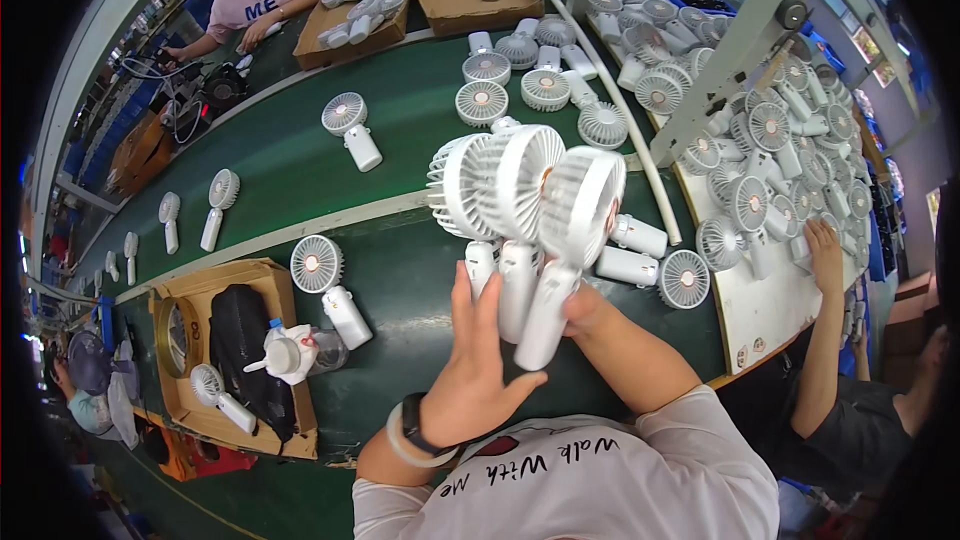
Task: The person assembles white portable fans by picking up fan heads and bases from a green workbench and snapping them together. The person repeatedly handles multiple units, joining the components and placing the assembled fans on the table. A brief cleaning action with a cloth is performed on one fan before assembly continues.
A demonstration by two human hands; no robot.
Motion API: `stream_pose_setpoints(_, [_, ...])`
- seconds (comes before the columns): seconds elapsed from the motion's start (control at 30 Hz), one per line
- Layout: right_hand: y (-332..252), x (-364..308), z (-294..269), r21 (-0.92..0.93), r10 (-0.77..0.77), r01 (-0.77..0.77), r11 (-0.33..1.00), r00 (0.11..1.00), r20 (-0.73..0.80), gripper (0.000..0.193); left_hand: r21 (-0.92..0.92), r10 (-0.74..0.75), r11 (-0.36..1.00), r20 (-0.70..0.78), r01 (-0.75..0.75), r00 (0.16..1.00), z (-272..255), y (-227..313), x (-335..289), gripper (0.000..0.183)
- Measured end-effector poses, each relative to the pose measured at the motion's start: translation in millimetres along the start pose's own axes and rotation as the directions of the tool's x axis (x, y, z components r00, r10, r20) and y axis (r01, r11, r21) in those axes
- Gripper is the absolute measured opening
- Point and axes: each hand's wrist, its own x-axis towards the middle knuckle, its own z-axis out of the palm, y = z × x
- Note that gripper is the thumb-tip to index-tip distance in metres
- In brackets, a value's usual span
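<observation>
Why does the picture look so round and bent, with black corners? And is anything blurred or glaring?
Head view: a fisheye lens bends straight edges, so the green belt and white pipe curve and the corners go black. Lighting is even, shadows soft. The white fans held in the left hand and right hand are sharp; rim details smear.

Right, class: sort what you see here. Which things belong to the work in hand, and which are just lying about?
In hand:
- three white handheld fans, gripped by their handles
- left hand
- right hand

Lying about:
- black bag in a cardboard tray
- clear bottle
- white pipe
- cardboard boxes of fans
- co-worker's arm at the fan pile
</observation>
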Motion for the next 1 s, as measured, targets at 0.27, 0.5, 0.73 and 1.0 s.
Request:
stream_pose_setpoints(0.27, [-13,-7,-8,0.42,-0.102,0.014,0.907,0.977,0.188,0.09,-0.274,0.002,0.952,-0.446,-0.139,0.895,-43,13,-18,0.041])
stream_pose_setpoints(0.5, [-21,-8,-8,0.478,-0.169,0.046,0.877,0.961,0.218,0.09,0.27,0.718,0.695,-0.308,-0.667,0.624,-85,81,-17,0.006])
stream_pose_setpoints(0.73, [-63,-57,-11,0.242,-0.163,0.159,0.957,0.987,-0.006,0.089,0.074,0.426,0.905,-0.159,-0.42,0.891,-56,167,33,0.033])
stream_pose_setpoints(1.0, [-146,-174,-17,-0.314,-0.392,0.255,0.915,0.75,-0.533,0.079,-0.049,0.713,0.701,0.044,-0.711,0.7,-23,147,73,0.025])
